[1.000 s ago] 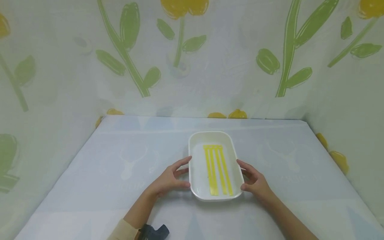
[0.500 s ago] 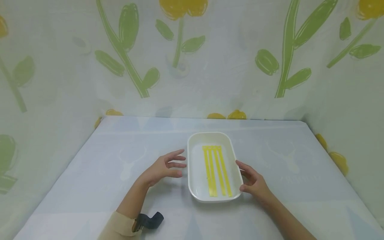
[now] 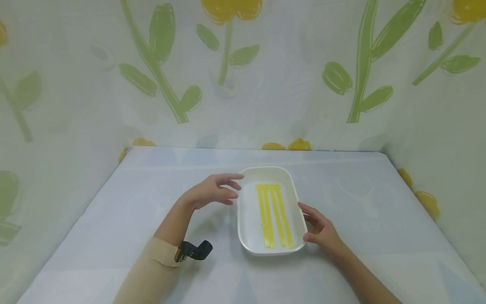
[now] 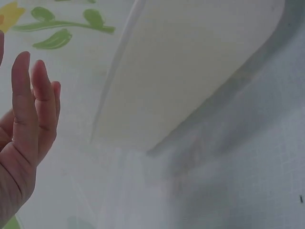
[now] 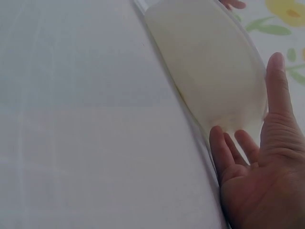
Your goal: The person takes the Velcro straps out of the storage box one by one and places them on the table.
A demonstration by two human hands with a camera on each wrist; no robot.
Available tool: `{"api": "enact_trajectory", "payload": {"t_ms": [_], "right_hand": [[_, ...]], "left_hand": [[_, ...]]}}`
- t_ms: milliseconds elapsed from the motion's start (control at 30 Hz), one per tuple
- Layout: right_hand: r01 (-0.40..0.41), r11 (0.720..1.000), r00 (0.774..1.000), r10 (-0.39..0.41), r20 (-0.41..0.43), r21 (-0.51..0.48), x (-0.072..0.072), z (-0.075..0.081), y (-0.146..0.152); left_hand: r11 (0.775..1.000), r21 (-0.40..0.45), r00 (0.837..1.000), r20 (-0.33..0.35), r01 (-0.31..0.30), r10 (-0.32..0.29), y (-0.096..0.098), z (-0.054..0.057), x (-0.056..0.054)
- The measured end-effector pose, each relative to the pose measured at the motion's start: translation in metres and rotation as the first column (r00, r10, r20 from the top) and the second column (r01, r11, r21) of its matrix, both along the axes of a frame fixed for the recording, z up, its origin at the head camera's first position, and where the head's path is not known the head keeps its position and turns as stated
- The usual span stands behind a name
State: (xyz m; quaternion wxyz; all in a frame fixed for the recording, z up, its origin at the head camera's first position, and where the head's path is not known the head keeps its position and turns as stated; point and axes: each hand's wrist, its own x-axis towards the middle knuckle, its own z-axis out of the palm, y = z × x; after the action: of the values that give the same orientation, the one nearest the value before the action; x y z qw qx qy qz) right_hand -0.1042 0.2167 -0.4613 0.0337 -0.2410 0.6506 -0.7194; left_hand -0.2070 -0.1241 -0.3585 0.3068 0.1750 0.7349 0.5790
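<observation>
A white rectangular tray (image 3: 249,230) with rounded corners stands on the table in the head view. Flat yellow strips (image 3: 274,215) run lengthwise along its floor, joined by a cross band at the far end. My left hand (image 3: 214,191) hovers at the tray's far left rim, fingers loosely extended, holding nothing. In the left wrist view that hand (image 4: 28,129) is apart from the tray's outer wall (image 4: 190,62). My right hand (image 3: 322,232) rests against the tray's right side. The right wrist view shows its fingertips (image 5: 218,136) at the outer wall and the thumb straight beside the rim.
The pale table (image 3: 159,169) is covered with a faint printed cloth. Flower-patterned sheets (image 3: 281,93) rise behind it and at both sides. A black wrist device (image 3: 195,250) juts from the left sleeve (image 3: 152,264).
My left hand has let go of the tray's left side, drawn back, then moved up and forward to its far left rim. The right hand and the tray have hardly moved.
</observation>
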Motion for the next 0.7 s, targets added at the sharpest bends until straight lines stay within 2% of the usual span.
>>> {"api": "enact_trajectory", "payload": {"t_ms": [200,333,600,700], "right_hand": [[0.013,1.0,1.0,-0.013,-0.003,0.007,0.0,0.001,0.001],[0.012,1.0,1.0,-0.012,-0.002,0.013,0.0,0.0,0.002],[0.013,1.0,1.0,-0.013,-0.012,0.012,-0.001,-0.002,0.002],[0.004,1.0,1.0,-0.004,-0.022,0.002,-0.001,-0.002,0.001]], "left_hand": [[0.995,-0.072,0.997,0.033,0.067,-0.064,0.019,0.013,-0.016],[0.995,-0.062,0.993,0.091,0.082,-0.076,0.032,0.019,-0.027],[0.994,-0.077,0.979,0.194,0.074,-0.058,0.062,0.016,-0.045],[0.996,-0.078,0.963,0.266,0.054,-0.031,0.072,0.011,-0.048]]}}
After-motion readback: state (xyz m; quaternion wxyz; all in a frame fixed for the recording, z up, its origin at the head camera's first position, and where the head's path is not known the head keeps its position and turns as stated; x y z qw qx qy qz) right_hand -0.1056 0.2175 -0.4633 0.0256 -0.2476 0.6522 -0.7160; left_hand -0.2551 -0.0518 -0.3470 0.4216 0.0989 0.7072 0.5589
